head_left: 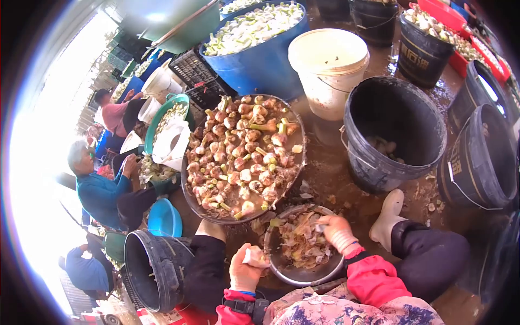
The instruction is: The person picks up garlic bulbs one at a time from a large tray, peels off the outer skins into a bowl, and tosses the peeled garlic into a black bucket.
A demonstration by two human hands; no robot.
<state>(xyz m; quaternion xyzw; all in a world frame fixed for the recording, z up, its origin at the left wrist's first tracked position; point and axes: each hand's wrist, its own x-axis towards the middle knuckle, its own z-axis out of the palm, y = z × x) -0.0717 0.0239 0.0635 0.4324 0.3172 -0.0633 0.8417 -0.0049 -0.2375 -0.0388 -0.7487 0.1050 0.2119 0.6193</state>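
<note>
My left hand (245, 271) is closed around a pale garlic bulb (256, 257), just left of a metal basin (304, 281). Over the basin's right side, the fingers of my right hand (337, 233) are closed too. Something small and whitish shows at their tips, but I cannot make out what it is. Papery garlic skins (303, 241) fill much of the basin. Beyond it stands a wide round tub (238, 221) heaped with unpeeled garlic bulbs (238, 151), some with cut green stems.
A black bucket (398, 162) with a few pale pieces inside stands at right, near a white bucket (330, 81). Behind is a blue tub (254, 70) full of pale cut pieces. Another black bucket (162, 271) lies tilted at left. Several people sit working farther left.
</note>
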